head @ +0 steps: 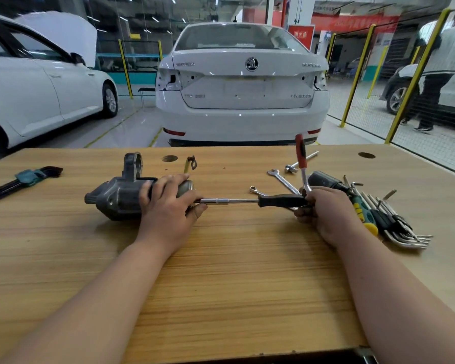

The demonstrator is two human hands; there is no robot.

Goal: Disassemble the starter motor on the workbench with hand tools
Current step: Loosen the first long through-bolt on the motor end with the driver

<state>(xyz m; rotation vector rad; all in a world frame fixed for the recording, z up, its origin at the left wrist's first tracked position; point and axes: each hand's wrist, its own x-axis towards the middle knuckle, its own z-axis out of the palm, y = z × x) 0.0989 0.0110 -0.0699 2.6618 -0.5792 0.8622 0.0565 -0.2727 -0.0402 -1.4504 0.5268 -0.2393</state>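
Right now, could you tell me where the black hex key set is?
Head view: the black hex key set lies near the workbench's left edge, left of the starter motor.

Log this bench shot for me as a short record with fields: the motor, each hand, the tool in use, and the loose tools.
surface: wooden workbench
starter motor: lies on its side, left of centre
left hand: grips the motor's right end
right hand: holds the black-handled driver
driver position: shaft level, tip at the motor's end by the left hand
far left: hex key set in a green holder
right side: spanners and loose hex keys
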